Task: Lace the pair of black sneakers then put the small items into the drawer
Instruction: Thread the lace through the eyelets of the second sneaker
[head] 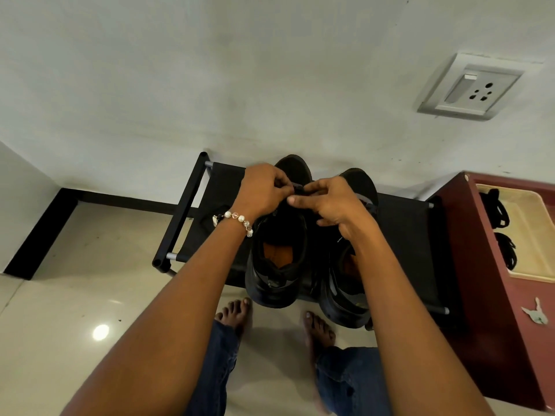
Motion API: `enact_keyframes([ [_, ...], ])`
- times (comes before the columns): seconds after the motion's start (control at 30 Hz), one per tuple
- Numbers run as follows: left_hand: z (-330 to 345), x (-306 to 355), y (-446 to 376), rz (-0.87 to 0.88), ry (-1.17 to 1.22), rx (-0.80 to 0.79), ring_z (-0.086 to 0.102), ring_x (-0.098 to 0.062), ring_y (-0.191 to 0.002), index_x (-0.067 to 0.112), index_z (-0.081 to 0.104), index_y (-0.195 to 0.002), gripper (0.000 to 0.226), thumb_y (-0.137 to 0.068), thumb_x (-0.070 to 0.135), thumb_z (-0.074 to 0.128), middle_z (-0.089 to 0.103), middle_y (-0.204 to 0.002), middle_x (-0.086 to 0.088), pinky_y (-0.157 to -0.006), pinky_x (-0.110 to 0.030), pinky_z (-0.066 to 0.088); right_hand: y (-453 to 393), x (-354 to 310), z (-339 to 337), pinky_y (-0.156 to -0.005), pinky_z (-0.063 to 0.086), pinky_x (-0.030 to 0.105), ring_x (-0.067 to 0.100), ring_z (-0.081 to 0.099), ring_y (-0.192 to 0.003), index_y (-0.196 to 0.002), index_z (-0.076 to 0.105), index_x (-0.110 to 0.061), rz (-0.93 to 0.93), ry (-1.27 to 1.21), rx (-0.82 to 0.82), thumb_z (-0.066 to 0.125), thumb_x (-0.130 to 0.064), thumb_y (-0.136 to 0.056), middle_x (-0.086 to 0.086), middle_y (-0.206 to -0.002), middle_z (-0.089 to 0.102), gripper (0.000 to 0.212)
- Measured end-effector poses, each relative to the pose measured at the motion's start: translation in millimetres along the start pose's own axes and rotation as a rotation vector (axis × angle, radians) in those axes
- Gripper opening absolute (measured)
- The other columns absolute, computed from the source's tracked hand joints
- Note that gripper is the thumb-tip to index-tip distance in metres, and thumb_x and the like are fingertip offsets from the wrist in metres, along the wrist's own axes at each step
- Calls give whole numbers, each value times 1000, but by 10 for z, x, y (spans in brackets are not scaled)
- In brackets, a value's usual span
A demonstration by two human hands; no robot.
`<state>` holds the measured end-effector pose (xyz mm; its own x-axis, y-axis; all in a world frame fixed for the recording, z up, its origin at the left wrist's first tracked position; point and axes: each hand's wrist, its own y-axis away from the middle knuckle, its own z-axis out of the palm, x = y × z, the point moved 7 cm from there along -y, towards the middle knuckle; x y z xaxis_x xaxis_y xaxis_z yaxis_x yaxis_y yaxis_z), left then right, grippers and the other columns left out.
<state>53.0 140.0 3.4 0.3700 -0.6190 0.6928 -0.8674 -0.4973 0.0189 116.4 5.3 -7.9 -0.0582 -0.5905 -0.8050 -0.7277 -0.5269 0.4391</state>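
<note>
- Clearly, from the head camera, the lacing is under way and not finished: both hands meet over the toe end of the left sneaker (279, 235), one of a black pair standing side by side on a low black shoe rack (402, 232) against the wall.
- The left hand (264, 190) has its fingers curled and pinches the lace (298, 187) near the front eyelets; a beaded bracelet (237, 220) sits on that wrist.
- The right hand (330, 202) is curled too and grips the same lace from the other side, partly covering the right sneaker (351, 283).
- How many eyelets are threaded cannot be told, since the hands hide the tongue area; the open mouths of both shoes, with orange insoles showing, look free of lace, so I judge the work is at an early row.
- The right sneaker's lacing is also hidden, so its state is unknown.
- The second part of the task looks only partly done: the drawer (522, 235) in the red cabinet (480, 295) at the right stands open with some dark bundles (495, 208) already inside, perhaps cords or bands.
- A small pale item, seemingly a bunch of keys (536, 313), lies on the cabinet top outside the drawer, and I judge it remains to be put away.
</note>
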Motion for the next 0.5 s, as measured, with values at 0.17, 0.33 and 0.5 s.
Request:
enact_keyframes([
  [0.17,81,-55,-15,-94,-70,4,66,-19,-88,12,77,-87,10,-85,17,69,73,-92,-6,-85,-35,54,19,38,63,-73,62,41,20,65,-97,-111,64,-8,60,32,-78,81,-18,-78,9,-107,66,39],
  [0.33,89,-87,2,-155,-51,40,66,-18,-83,12,77,-85,10,-85,19,70,72,-90,-5,-79,-34,56,25,51,5,-71,62,44,26,70,-90,-95,69,-2,55,-42,-55,73,-8,-83,14,-98,71,14],
  [0.5,102,-30,22,-134,-126,72,66,-23,-76,10,76,-81,13,-83,22,71,70,-90,-8,-66,-30,54,45,36,-11,-66,62,40,25,70,-86,-92,69,0,42,-59,-53,68,-6,-87,13,-94,71,8],
])
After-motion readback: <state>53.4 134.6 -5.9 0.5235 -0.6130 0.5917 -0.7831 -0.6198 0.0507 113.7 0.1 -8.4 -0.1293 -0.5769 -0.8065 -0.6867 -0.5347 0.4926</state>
